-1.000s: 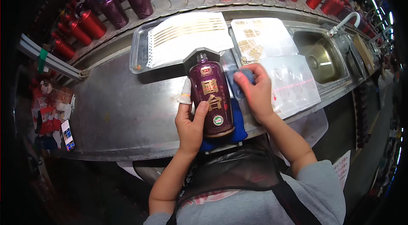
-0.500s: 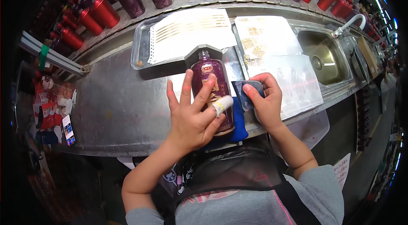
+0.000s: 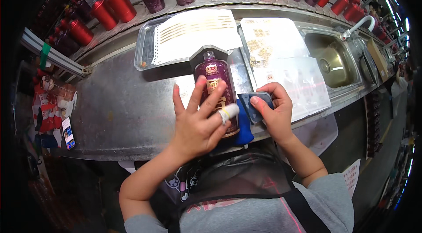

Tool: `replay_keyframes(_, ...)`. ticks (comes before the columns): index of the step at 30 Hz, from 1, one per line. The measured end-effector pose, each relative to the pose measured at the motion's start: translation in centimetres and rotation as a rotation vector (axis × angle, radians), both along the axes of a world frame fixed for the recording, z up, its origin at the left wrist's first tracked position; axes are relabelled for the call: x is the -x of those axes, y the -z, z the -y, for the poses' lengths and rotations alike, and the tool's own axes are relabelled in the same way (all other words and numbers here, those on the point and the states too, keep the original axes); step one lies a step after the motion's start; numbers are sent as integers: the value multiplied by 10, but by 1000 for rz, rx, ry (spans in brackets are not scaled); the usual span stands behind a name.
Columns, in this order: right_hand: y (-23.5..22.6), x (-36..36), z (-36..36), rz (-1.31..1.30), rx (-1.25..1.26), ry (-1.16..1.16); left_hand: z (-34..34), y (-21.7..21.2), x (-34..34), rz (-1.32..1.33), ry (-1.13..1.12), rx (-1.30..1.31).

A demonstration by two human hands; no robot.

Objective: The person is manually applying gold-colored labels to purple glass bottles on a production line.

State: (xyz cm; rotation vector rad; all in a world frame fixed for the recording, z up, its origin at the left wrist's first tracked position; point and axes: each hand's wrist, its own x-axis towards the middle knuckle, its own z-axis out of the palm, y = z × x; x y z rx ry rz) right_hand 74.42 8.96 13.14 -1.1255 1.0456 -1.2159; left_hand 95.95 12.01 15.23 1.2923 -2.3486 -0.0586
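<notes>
The left hand (image 3: 196, 132) is spread wide over the purple bottle (image 3: 225, 73) by the grey holder (image 3: 195, 56) on the bench (image 3: 127, 101), and the right hand (image 3: 280, 114) pinches a dark pad (image 3: 249, 108), so a bump could make the bottle slip.

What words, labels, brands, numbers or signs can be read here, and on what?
Places only; wording isn't copied out.
Purple bottle: large gold characters, partly behind the left hand; small emblem above.
Grey shirt: pinkish lettering, not fully visible.
Phone screen: too small to read.
White sheet, lower right: red print, too small.
</notes>
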Motion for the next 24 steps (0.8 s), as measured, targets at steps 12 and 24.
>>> replay_keyframes(12,-18,-28,-7,-116,144,-91,-7,41,-15,-401,-241,-89)
replay_keyframes(24,12,-10,16,-91,-15,166,-15,26,-15,-311,-183,-54)
